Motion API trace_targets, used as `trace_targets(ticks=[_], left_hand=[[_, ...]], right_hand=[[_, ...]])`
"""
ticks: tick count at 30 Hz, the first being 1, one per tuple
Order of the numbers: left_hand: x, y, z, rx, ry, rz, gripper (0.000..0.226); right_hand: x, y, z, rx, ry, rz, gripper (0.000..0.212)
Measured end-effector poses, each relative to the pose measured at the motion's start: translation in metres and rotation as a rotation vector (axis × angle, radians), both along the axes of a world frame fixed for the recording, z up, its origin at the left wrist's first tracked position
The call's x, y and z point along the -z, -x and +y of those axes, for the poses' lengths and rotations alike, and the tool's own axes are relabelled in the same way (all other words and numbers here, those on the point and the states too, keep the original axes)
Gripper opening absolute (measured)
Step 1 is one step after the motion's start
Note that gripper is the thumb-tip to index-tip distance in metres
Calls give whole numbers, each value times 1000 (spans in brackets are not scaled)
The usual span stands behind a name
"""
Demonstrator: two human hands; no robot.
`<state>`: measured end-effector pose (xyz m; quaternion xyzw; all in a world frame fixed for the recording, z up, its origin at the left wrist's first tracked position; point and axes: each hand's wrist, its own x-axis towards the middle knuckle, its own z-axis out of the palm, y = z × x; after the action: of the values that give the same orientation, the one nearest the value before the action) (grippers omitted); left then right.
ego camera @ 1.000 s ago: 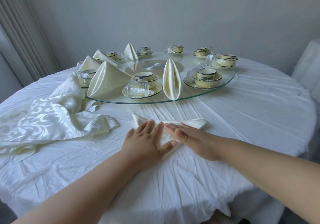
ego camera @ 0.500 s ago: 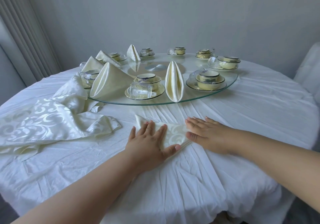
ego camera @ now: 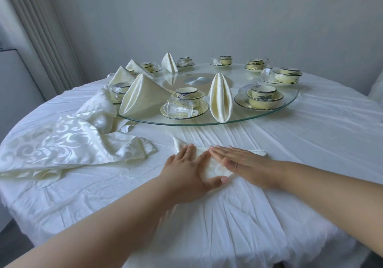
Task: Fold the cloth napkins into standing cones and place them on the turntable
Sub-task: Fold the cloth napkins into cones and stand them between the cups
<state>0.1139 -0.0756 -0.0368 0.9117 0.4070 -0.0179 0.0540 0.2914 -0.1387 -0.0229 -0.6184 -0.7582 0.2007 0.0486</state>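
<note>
All positions are given relative to the glass turntable (ego camera: pixel 290 104), which stands at the centre of the round table (ego camera: pixel 310 143) under its white tablecloth.

1. Left of the turntable and partly tucked under its rim lies a heap of unfolded patterned napkins (ego camera: pixel 68 143), spread loosely on the cloth.
2. On the left arc of the turntable stand four folded cones. The nearest and largest cone (ego camera: pixel 143 94) leans at the near-left rim; the other three sit behind it toward the far side.
3. Just right of that large cone, a near place setting (ego camera: pixel 185 105) rests on the turntable: saucer, stacked bowl and cup, and a clear glass lying on its side.
4. Right of this setting, a narrow upright cone (ego camera: pixel 220 100) stands at the near rim.
5. Further place settings occupy the right and far arcs of the turntable.
6. In front of the turntable, on the tablecloth, lies the napkin in work (ego camera: pixel 215 167), folded flat.
7. My left hand (ego camera: pixel 186 174) presses its left part, fingers straight and spread, thumb extended across the near edge. Nothing is gripped.
8. My right hand (ego camera: pixel 240 163) lies flat on the right part, fingers straight and together, tips just beside my left fingers. Nothing is gripped.
</note>
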Motion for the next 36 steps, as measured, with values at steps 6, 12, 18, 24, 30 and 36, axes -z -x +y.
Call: trace_targets(ticks=[6,12,18,24,30,36], left_hand=[[1,8,13,-74,68,31,139],[2,14,31,-94,78,114,142],[3,22,36,-34,35,117,145],[0,21,38,-54,43,20,130],[-23,28,28,302,-242,-284,66],[-22,41,41,415,89,-271,60]], right_hand=[[7,-7,5,-69,-50,-20,115],[15,-10,3,-110,-105,-120,99],[12,-7,1,-133,-82,-220,93],[9,-5,-1,-115,-65,-207,99],[12,-6,2,-95,-61,-178,103],[11,-5,1,-85,-107,-139,116]])
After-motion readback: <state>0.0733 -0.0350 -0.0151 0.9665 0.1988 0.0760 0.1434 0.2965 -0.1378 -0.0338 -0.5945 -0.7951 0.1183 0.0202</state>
